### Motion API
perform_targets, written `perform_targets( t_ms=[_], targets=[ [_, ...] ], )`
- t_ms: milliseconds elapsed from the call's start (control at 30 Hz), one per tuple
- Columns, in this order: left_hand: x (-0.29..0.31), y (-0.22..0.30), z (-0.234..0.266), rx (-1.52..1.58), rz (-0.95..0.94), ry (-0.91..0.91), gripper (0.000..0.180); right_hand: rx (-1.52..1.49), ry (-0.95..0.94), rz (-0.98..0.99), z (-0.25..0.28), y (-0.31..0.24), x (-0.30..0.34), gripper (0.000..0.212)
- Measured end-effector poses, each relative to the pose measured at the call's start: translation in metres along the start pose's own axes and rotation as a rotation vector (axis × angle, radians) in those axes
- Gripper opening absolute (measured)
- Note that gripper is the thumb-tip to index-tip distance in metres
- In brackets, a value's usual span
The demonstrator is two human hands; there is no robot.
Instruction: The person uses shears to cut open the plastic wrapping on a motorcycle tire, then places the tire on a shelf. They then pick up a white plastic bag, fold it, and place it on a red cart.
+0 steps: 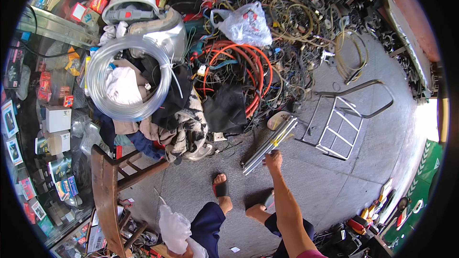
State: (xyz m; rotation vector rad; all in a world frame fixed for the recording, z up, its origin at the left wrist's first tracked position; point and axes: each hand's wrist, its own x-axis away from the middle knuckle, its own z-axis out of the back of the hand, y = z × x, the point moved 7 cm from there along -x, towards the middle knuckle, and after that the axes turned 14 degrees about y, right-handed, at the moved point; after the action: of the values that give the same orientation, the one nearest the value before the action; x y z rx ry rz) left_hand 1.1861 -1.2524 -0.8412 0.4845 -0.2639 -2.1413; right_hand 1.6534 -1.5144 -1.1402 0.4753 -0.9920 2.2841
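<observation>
My right hand (273, 160) reaches down to the floor, its fingers curled at the near side of a bundle of long silvery metal rods (260, 155). A yellow tie (281, 139) wraps the bundle close to my fingertips. Whether the rods are lifted off the floor, I cannot tell. At the lower edge, my left hand (187, 252) shows only in part beside a crumpled white plastic bag (174, 227). It seems to grip the bag, with most of its fingers hidden. A pinkish oval object (278, 121) lies at the far end of the rods.
A white metal rack (343, 129) with a dark curved bar lies on the floor to the right. Far ahead spreads a heap of cables, orange hose (260, 74) and clothes, with a clear hose coil (95, 93). A wooden stool (106, 191) and glass showcase (62, 24) stand left.
</observation>
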Motion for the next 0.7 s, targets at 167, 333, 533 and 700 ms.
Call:
perform_targets(
  t_ms=[167, 333, 533, 700],
  targets=[
    [-0.062, 0.078, -0.01, 0.238, 0.077, -0.017, 0.036, 0.493, -0.237, 0.496, 0.049, -0.05, 0.058, 0.03],
    [-0.067, 0.108, 0.002, 0.158, 0.336, -0.048, 0.028, 0.703, -0.4, 0.477, 0.128, -0.094, 0.173, 0.029],
    [-0.064, 0.121, 0.034, 0.054, 0.435, -0.132, 0.034, 0.723, -0.387, 0.59, 0.241, -0.107, 0.266, 0.029],
    [-0.096, 0.15, 0.075, 0.228, 0.431, -0.118, 0.028, 0.678, -0.271, 0.38, 0.352, -0.117, 0.285, 0.032]
  ],
)
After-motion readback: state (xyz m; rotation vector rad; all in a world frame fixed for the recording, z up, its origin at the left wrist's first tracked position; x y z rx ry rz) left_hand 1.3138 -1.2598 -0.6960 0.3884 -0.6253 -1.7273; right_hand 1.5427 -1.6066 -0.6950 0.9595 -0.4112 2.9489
